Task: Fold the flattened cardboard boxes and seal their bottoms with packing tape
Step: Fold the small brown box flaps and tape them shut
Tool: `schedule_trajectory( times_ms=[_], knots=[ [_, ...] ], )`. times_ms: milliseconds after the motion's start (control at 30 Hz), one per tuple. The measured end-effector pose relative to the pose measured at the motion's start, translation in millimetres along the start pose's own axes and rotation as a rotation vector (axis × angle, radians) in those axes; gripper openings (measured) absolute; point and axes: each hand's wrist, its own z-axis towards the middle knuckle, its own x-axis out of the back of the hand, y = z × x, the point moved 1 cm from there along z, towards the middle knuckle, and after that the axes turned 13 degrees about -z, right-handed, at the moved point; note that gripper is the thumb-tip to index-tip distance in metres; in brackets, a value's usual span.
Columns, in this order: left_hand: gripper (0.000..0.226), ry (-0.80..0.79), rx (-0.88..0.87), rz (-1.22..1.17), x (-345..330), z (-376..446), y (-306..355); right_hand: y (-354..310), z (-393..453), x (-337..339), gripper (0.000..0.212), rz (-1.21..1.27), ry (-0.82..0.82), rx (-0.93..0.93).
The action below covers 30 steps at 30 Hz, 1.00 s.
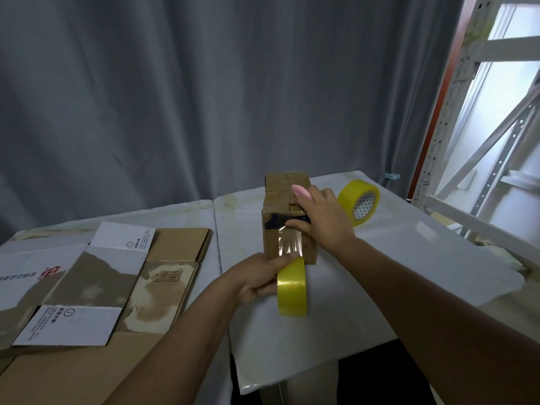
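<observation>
A folded brown cardboard box (279,188) stands on the white table (409,258), its taped flaps facing up. My left hand (260,277) grips a yellow tape roll (292,290) just below the box's near side. A clear strip of tape (287,244) runs from the roll up the near face onto the top. My right hand (321,217) rests on the box's near top edge, pressing the tape down while holding a pink cutter (301,190). A second yellow tape roll (361,204) stands on edge right of the box.
Several flattened cardboard boxes (96,282) lie spread on the left table. A grey curtain (204,97) hangs behind. A metal rack (473,127) stands at the right. A gap (216,244) separates the two tables.
</observation>
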Motion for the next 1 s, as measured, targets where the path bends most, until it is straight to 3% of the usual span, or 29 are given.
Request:
schedule_trajectory(
  times_ms=[167,333,433,600,733,867,1000],
  knots=[
    [0.026,0.038,-0.019,0.051,-2,-2,-4,-1,2,-1,0.065,-0.013,0.008,-0.009],
    [0.031,0.049,-0.048,-0.131,-4,-6,-15,3,3,4,0.071,-0.043,-0.031,0.015],
    [0.039,0.057,-0.039,-0.250,-8,-8,-15,5,8,13,0.054,-0.012,-0.089,0.001],
    [0.034,0.132,-0.053,-0.306,-10,-8,-16,10,10,40,0.028,0.404,0.052,-0.036],
    [0.033,0.125,-0.098,-0.292,-11,-5,-19,13,2,65,0.037,0.684,-0.250,-0.067],
    [0.019,0.133,-0.130,-0.301,-9,-3,-23,14,-12,63,0.022,0.649,-0.370,-0.030],
    [0.013,0.153,-0.158,-0.311,-9,-3,-24,10,-24,50,0.019,0.429,-0.383,0.101]
  ],
)
